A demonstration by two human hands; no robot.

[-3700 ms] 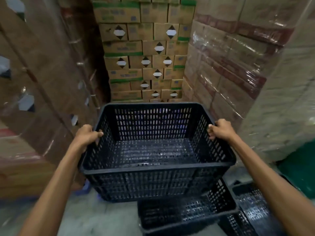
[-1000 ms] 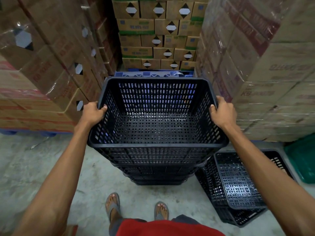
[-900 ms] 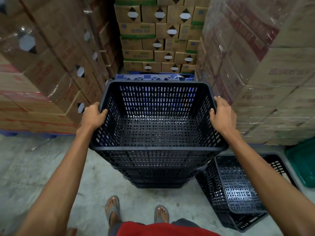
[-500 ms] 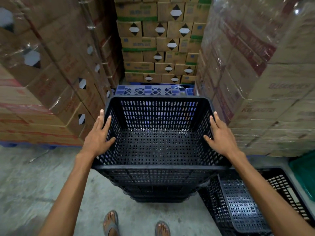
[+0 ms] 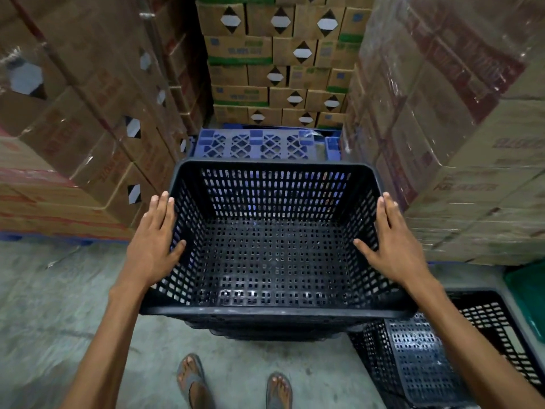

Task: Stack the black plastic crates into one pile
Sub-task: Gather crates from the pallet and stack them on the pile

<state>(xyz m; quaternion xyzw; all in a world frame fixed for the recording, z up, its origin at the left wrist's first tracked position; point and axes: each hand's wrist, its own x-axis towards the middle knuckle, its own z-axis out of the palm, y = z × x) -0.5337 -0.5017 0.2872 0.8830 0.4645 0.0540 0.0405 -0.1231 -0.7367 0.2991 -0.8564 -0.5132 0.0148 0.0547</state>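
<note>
A black perforated plastic crate [image 5: 274, 310] sits on top of a pile of nested black crates [image 5: 265, 332] on the concrete floor in front of me. My left hand [image 5: 154, 243] lies flat over its left rim, fingers spread, holding nothing. My right hand [image 5: 393, 243] rests the same way on the right rim, fingers apart. More black crates [image 5: 424, 364], nested and tilted, lie on the floor at the lower right.
Shrink-wrapped cardboard box stacks rise on the left [image 5: 73, 128], right [image 5: 457, 128] and back [image 5: 280, 60]. A blue pallet [image 5: 253, 143] lies behind the pile. A green bin [image 5: 528, 296] is at the right edge. My sandalled feet [image 5: 233, 382] stand close to the pile.
The crate I carried came down onto the pile. Both hands have let go of its rims and now rest flat with fingers spread.
</note>
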